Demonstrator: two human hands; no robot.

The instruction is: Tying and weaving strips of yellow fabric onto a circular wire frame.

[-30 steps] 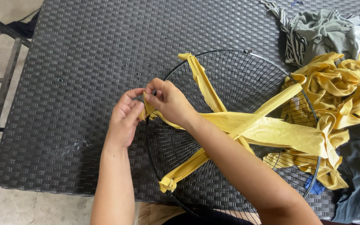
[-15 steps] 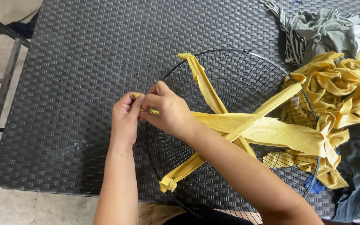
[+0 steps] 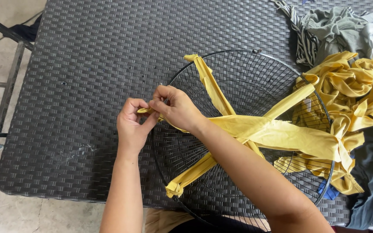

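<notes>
A round black wire grille (image 3: 255, 69) lies on a dark woven-pattern table (image 3: 87, 64). Yellow fabric strips (image 3: 281, 131) cross over the grille's middle, their ends tied at the rim. At the grille's left rim, my left hand (image 3: 132, 125) and my right hand (image 3: 175, 108) pinch the end of one yellow strip together. The strip's end shows between the fingers of both hands. My right forearm lies across the grille and hides part of the strips.
A heap of yellow fabric (image 3: 355, 90) sits at the table's right, with grey and striped cloth (image 3: 333, 26) behind it and dark cloth (image 3: 372, 190) in front. A metal frame (image 3: 5, 86) stands on the concrete floor at left.
Both hands have stayed at the grille's left rim, working the strip's end. The fingers have shifted grip slightly, and a little more of the yellow end shows at the left hand.
</notes>
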